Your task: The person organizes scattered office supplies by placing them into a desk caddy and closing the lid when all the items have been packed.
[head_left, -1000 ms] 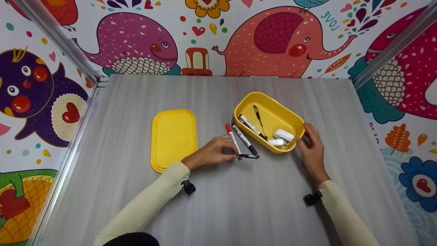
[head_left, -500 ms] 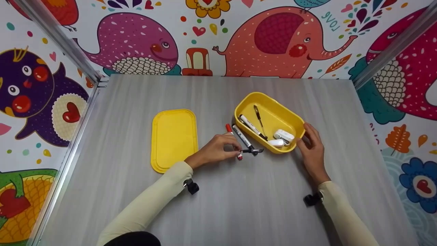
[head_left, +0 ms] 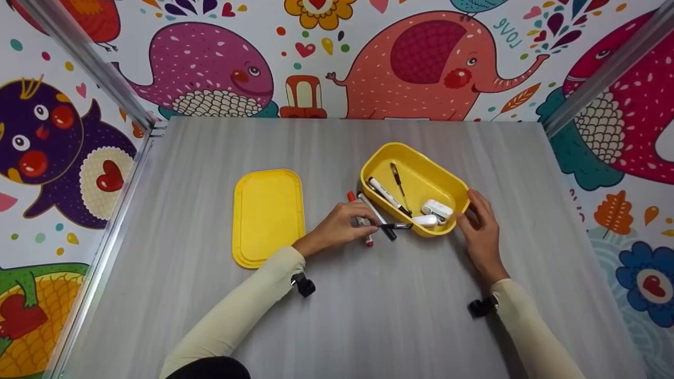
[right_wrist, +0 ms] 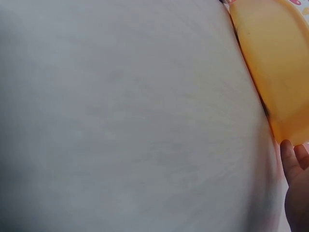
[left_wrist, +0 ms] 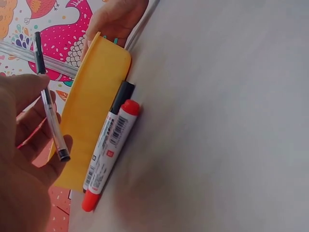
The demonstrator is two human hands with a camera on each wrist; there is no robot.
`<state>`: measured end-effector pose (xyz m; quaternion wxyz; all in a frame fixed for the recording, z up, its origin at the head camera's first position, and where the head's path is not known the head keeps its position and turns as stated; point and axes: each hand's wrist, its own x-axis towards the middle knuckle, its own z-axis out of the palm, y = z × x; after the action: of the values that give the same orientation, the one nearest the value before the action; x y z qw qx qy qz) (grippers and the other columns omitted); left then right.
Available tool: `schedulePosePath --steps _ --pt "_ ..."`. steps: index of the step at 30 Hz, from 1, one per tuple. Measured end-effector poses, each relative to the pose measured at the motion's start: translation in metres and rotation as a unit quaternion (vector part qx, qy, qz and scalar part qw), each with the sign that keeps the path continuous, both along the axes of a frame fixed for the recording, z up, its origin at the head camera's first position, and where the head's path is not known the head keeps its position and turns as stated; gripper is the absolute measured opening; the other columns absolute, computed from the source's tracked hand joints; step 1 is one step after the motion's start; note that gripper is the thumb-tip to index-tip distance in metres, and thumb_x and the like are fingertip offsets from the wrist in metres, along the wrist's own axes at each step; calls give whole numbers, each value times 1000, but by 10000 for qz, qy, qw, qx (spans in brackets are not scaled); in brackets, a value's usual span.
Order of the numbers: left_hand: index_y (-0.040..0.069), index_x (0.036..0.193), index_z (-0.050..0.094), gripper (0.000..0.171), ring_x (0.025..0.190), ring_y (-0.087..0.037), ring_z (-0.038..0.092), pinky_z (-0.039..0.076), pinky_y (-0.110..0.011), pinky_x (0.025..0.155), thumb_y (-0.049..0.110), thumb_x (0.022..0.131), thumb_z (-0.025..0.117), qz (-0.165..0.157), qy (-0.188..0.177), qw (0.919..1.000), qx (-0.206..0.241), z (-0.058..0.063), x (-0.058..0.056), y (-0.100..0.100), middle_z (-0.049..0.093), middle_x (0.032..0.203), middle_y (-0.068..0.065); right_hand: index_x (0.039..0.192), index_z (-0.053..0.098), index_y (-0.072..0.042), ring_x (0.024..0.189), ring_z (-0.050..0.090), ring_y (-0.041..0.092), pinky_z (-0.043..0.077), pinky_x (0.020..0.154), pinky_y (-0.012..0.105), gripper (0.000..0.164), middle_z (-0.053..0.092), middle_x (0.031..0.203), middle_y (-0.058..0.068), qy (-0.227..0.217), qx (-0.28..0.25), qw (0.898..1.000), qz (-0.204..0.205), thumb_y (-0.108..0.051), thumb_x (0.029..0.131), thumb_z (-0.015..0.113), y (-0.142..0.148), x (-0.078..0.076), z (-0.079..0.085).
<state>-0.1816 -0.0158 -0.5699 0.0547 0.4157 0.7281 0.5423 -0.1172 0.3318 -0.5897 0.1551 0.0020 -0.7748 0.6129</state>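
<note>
In the head view my left hand [head_left: 341, 226] pinches a clear-barrelled pen with a black cap [head_left: 397, 226]. The pen's capped end overlaps the near rim of a yellow box [head_left: 429, 173]. At the box's right end, my right hand [head_left: 482, 237] holds the corner between thumb and fingers; the right wrist view shows the thumb and fingertips against that wall [right_wrist: 289, 130]. Below the left hand, a red-capped marker [left_wrist: 113, 150] and a black-capped marker [left_wrist: 124, 94] lie side by side along the box. Inside the box are a white marker [head_left: 389, 196], a thin dark pen [head_left: 397, 178] and small white items [head_left: 437, 208].
A yellow lid [head_left: 268, 218] lies flat on the grey table [head_left: 337, 316], left of the box and close to my left forearm. Metal rails [head_left: 95, 68] and walls with cartoon animals border the table at the back and sides.
My left hand has moved right and slightly away from me with the pen, bringing the pen's tip to the box's near rim. My right hand and the box have stayed put.
</note>
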Motion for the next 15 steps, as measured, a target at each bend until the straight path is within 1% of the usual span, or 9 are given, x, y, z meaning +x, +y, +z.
schedulePosePath --steps 4,7,10,15 --pt "1 106 83 13 101 -27 69 57 -46 93 -4 94 84 22 154 9998 86 2 -3 5 80 104 -10 163 48 2 150 48 41 44 119 23 59 42 171 14 -22 18 10000 -12 7 106 65 8 -5 -16" --pt "2 107 84 14 101 -26 69 56 -40 94 -4 94 84 -6 283 9995 156 4 -5 9 81 105 -8 164 50 -4 149 50 35 43 118 21 60 43 170 7 -22 65 10000 -15 5 107 66 13 -7 -24" --pt "3 107 84 14 102 -27 70 56 -39 96 -2 94 85 -37 374 9990 231 7 -7 13 81 106 -8 164 52 -8 148 52 31 43 117 20 59 45 169 3 -3 80 10000 9 3 107 67 15 -7 -26" --pt "3 108 84 12 106 -25 72 56 -36 98 3 97 84 -60 574 9981 194 15 -11 19 82 108 -7 163 53 -6 147 53 33 46 116 22 59 45 169 7 114 -99 9999 65 3 107 67 14 -8 -25"
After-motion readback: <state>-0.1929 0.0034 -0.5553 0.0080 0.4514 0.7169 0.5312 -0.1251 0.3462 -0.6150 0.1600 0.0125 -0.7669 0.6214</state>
